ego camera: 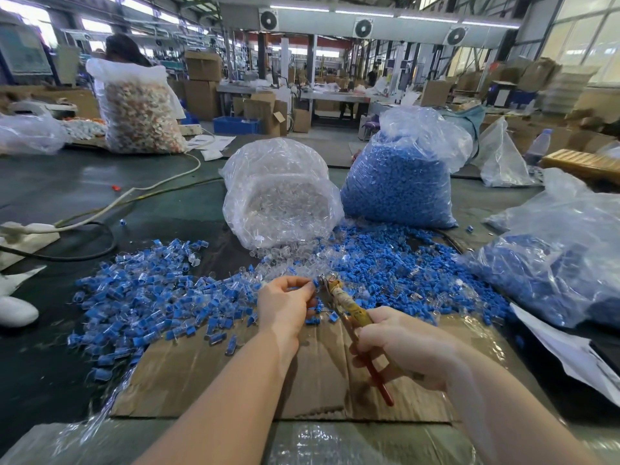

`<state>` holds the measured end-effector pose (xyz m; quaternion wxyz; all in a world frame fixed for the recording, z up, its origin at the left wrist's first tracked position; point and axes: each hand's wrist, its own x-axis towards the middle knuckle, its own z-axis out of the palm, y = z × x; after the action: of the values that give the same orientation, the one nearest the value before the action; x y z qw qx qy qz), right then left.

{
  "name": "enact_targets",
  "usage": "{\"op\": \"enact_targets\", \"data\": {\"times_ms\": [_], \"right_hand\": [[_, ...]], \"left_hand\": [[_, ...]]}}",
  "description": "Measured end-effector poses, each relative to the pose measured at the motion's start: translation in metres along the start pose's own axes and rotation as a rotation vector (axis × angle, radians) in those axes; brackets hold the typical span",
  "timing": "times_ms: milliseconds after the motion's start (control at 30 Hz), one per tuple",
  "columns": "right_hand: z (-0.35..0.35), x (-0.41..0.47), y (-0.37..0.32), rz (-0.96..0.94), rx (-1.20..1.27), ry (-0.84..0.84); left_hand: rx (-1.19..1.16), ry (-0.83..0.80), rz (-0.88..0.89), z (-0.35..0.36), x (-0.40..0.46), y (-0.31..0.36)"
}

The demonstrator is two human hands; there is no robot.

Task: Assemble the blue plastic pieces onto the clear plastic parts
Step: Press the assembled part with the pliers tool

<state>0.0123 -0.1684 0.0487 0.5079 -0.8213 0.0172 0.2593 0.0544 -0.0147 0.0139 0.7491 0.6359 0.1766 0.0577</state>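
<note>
- Blue-and-clear finished units (141, 307) lie heaped on our left, out beyond the left hand, so we judge a fair share done.
- Far more is left: a sack of clear plastic parts (281, 196) sits ahead of the grip, a sack of blue plastic pieces (399, 182) ahead and right of it, and loose pieces (419, 263) are spread just beyond the plier tip.
- Our left hand (285, 307) pinches a small blue piece (316, 282) at its fingertips, right against the nose of the pliers (349, 307); whether a clear part is with it, we cannot tell.
- Our right hand (399, 344) is curled round the plier handles; the jaws look nearly closed at the piece.
- Under the grip lies flat cardboard (235, 374), strewn with stray pieces.
- A further bag (550, 260) of blue crowds the right side, and cables (100, 213) trail far left, away from the work.
</note>
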Motion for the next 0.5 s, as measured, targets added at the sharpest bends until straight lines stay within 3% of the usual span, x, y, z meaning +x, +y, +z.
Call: {"op": "enact_targets", "data": {"times_ms": [233,500], "right_hand": [[-0.0011,-0.0044,-0.0033,0.011,-0.068,-0.014],[0.0044,-0.0067,-0.0055,-0.020,-0.157,0.015]], "left_hand": [[0.104,0.023,0.063,-0.0005,-0.0035,0.0002],[0.014,0.028,-0.011,-0.0003,-0.0041,-0.0025]]}}
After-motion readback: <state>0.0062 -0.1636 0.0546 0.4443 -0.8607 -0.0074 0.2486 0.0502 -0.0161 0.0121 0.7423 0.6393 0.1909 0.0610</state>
